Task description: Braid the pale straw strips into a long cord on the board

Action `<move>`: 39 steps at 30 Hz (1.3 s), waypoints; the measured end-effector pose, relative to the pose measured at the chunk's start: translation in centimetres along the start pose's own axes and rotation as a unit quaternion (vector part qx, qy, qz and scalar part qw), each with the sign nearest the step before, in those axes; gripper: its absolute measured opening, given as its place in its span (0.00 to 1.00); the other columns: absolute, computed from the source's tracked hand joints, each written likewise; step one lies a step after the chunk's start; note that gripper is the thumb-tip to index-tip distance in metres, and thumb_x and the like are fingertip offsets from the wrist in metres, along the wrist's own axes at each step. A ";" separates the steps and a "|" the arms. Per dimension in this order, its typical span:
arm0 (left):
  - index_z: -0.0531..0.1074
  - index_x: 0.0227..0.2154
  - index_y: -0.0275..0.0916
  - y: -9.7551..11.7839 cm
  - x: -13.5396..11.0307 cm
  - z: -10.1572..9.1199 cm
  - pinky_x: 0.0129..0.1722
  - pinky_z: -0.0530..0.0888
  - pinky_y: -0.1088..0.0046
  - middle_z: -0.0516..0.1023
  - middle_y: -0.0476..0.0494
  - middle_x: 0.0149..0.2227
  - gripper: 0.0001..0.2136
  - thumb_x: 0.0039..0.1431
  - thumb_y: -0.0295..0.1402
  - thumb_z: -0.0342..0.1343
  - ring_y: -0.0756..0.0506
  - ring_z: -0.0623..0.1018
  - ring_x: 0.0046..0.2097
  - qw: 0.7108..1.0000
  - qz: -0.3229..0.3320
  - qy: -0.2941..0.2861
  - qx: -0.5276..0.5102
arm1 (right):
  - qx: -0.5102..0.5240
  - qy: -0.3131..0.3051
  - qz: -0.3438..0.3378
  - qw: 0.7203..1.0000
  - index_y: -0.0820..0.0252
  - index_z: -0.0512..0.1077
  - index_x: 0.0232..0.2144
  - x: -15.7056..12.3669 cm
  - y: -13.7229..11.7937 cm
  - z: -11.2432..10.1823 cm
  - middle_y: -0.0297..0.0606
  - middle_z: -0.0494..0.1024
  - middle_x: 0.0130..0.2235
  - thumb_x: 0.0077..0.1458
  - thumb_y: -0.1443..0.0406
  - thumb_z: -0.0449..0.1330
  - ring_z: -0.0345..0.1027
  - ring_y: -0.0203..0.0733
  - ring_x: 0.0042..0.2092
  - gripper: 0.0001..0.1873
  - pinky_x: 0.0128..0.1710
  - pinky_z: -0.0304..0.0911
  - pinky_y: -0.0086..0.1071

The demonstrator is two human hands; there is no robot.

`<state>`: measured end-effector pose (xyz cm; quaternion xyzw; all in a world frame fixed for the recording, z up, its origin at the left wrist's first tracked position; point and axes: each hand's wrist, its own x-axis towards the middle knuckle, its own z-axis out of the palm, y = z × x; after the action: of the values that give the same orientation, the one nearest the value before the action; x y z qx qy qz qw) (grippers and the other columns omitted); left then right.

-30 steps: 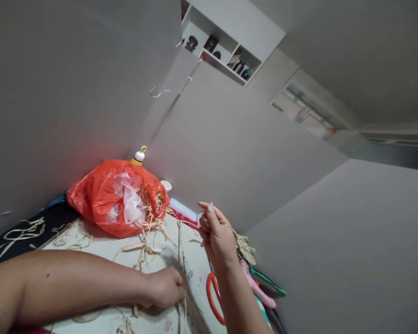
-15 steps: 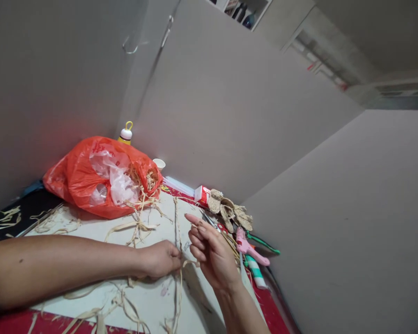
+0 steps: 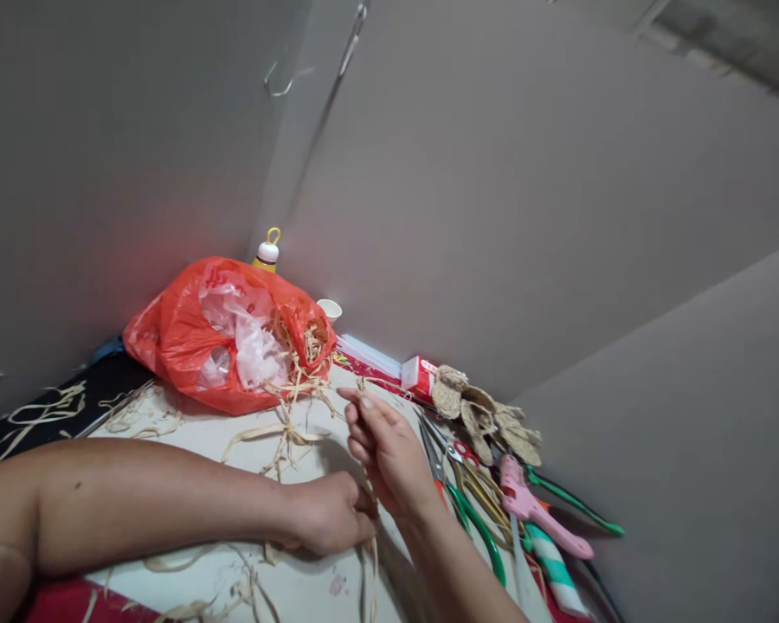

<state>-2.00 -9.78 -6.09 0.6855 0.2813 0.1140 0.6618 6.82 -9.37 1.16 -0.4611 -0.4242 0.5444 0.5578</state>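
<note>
My left hand (image 3: 331,519) rests on the white table top (image 3: 299,588), fingers closed and pinching pale straw strands (image 3: 370,562) that hang down toward me. My right hand (image 3: 383,446) is just above and beside it, fingers curled together around a thin straw strand (image 3: 363,385) that runs up toward the far edge. The two hands nearly touch. Loose straw strips (image 3: 286,437) lie scattered on the table around them.
An orange plastic bag (image 3: 188,337) stuffed with straw and clear plastic sits in the corner, a yellow-capped bottle (image 3: 267,253) and a small cup (image 3: 329,309) behind it. At right lie scissors (image 3: 442,450), green-handled pliers (image 3: 477,528), a pink glue gun (image 3: 532,506), woven straw pieces (image 3: 486,415) and a red-white box (image 3: 419,374).
My right hand came down from raised height to just beside the left hand, still closed on the strand. The view tipped downward, showing more of the tools at right.
</note>
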 end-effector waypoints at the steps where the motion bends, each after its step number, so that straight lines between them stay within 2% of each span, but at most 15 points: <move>1: 0.74 0.28 0.36 -0.1 0.2 0.0 0.31 0.64 0.74 0.72 0.48 0.26 0.08 0.48 0.31 0.52 0.49 0.66 0.29 1.000 0.007 0.003 0.005 | -0.006 -0.019 -0.001 1.000 0.58 0.77 0.38 0.6 0.1 1.1 0.30 0.67 0.27 0.52 0.56 0.62 0.45 0.26 0.19 0.14 0.15 0.46 0.21; 3: 0.75 0.30 0.37 -0.3 0.5 0.1 0.34 0.65 0.74 0.75 0.46 0.29 0.09 0.46 0.29 0.52 0.48 0.68 0.33 1.000 0.016 0.013 0.016 | -0.068 -0.073 -0.010 0.995 0.56 0.75 0.43 1.9 0.3 2.8 0.34 0.73 0.29 0.50 0.57 0.63 0.57 0.30 0.23 0.17 0.20 0.57 0.24; 4: 0.76 0.30 0.37 -0.4 0.6 0.1 0.35 0.65 0.73 0.75 0.46 0.30 0.09 0.46 0.28 0.52 0.47 0.68 0.33 1.000 0.017 0.016 0.019 | -0.137 -0.096 -0.031 0.985 0.56 0.75 0.45 2.6 0.4 3.4 0.35 0.75 0.31 0.50 0.58 0.64 0.62 0.33 0.26 0.19 0.24 0.61 0.26; 6: 0.76 0.29 0.37 -0.6 0.6 0.2 0.34 0.66 0.73 0.74 0.47 0.27 0.09 0.46 0.29 0.52 0.47 0.69 0.32 1.000 0.012 0.015 0.021 | -0.239 -0.078 -0.088 0.964 0.57 0.75 0.43 4.0 0.6 3.6 0.36 0.77 0.34 0.48 0.59 0.64 0.67 0.37 0.32 0.18 0.31 0.64 0.29; 8: 0.76 0.27 0.36 -0.7 0.5 0.3 0.31 0.66 0.74 0.72 0.48 0.23 0.09 0.47 0.30 0.51 0.48 0.68 0.28 1.000 -0.002 0.014 0.023 | -0.268 -0.026 -0.112 0.957 0.60 0.76 0.35 5.4 1.0 2.9 0.36 0.76 0.31 0.51 0.58 0.61 0.66 0.37 0.31 0.13 0.31 0.63 0.29; 12: 0.76 0.23 0.35 -0.7 0.3 0.4 0.28 0.65 0.74 0.69 0.49 0.20 0.09 0.47 0.33 0.52 0.50 0.65 0.24 0.999 -0.017 0.016 0.026 | -0.322 -0.014 -0.057 0.945 0.63 0.70 0.18 7.3 3.0 1.2 0.28 0.66 0.17 0.51 0.60 0.62 0.57 0.31 0.19 0.15 0.20 0.55 0.26; 14: 0.76 0.24 0.35 -0.7 0.4 0.5 0.28 0.66 0.75 0.70 0.50 0.20 0.09 0.47 0.32 0.52 0.50 0.66 0.25 1.000 -0.012 0.010 0.023 | -0.348 -0.027 -0.020 0.937 0.64 0.69 0.19 7.6 4.3 1.1 0.26 0.66 0.17 0.53 0.61 0.63 0.57 0.29 0.18 0.15 0.19 0.55 0.25; 16: 0.77 0.25 0.36 -0.6 0.5 0.6 0.28 0.66 0.75 0.71 0.50 0.21 0.09 0.46 0.30 0.51 0.50 0.67 0.25 1.000 -0.005 0.003 0.012 | -0.359 -0.037 0.011 0.933 0.65 0.69 0.23 7.6 5.4 1.4 0.26 0.68 0.20 0.57 0.61 0.60 0.59 0.28 0.19 0.14 0.19 0.58 0.24; 19: 0.75 0.23 0.35 -0.2 0.5 0.7 0.27 0.65 0.76 0.70 0.50 0.21 0.09 0.45 0.27 0.50 0.50 0.67 0.25 1.000 -0.013 -0.002 -0.002 | -0.350 -0.033 0.030 0.936 0.64 0.68 0.23 7.5 5.7 1.7 0.24 0.66 0.18 0.58 0.61 0.59 0.57 0.27 0.17 0.14 0.17 0.55 0.23; 23: 0.70 0.17 0.35 0.6 0.0 0.4 0.25 0.63 0.76 0.68 0.52 0.20 0.07 0.42 0.23 0.48 0.51 0.66 0.24 1.000 -0.029 0.001 -0.003 | -0.319 -0.022 0.033 0.947 0.62 0.67 0.17 7.6 4.8 2.1 0.25 0.63 0.12 0.48 0.58 0.63 0.53 0.28 0.15 0.17 0.14 0.47 0.24; 26: 0.67 0.16 0.36 1.1 -0.5 0.2 0.24 0.61 0.76 0.66 0.53 0.19 0.07 0.42 0.21 0.48 0.52 0.64 0.23 0.999 -0.043 0.003 -0.004 | -0.284 -0.040 0.050 0.957 0.62 0.67 0.15 7.7 4.1 2.7 0.26 0.62 0.11 0.41 0.59 0.65 0.50 0.28 0.14 0.15 0.14 0.45 0.25; 30: 0.66 0.16 0.36 1.4 -0.6 0.1 0.23 0.61 0.76 0.66 0.53 0.19 0.06 0.43 0.23 0.49 0.52 0.64 0.22 0.998 -0.062 -0.001 -0.007 | -0.237 -0.078 0.060 0.966 0.62 0.70 0.19 6.6 3.1 3.2 0.24 0.63 0.13 0.39 0.63 0.65 0.49 0.27 0.15 0.08 0.14 0.45 0.23; 33: 0.70 0.18 0.36 1.3 -0.5 0.1 0.25 0.63 0.75 0.67 0.51 0.19 0.05 0.43 0.25 0.50 0.50 0.65 0.23 0.998 -0.059 0.003 0.008 | -0.201 -0.094 0.045 0.974 0.62 0.73 0.24 5.0 1.8 3.1 0.26 0.67 0.18 0.40 0.66 0.66 0.52 0.27 0.17 0.06 0.15 0.48 0.22; 37: 0.73 0.22 0.37 1.2 -0.7 0.0 0.24 0.62 0.75 0.66 0.52 0.18 0.06 0.43 0.28 0.50 0.51 0.64 0.22 0.998 -0.054 0.006 0.012 | -0.130 -0.080 -0.013 0.988 0.60 0.74 0.26 3.5 0.0 2.4 0.31 0.73 0.28 0.43 0.66 0.67 0.57 0.28 0.23 0.06 0.21 0.56 0.23; 39: 0.73 0.21 0.37 1.3 -0.9 -0.1 0.23 0.60 0.75 0.65 0.52 0.18 0.06 0.43 0.27 0.50 0.52 0.62 0.21 0.999 -0.050 0.004 0.010 | -0.086 -0.059 -0.042 0.994 0.58 0.73 0.26 3.2 -0.7 1.9 0.29 0.71 0.28 0.43 0.65 0.68 0.58 0.28 0.24 0.06 0.22 0.58 0.23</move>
<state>-2.49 -10.09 -4.59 0.6764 0.3190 0.0808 0.6589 5.29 -6.11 2.15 -0.4565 -0.5208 0.5084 0.5118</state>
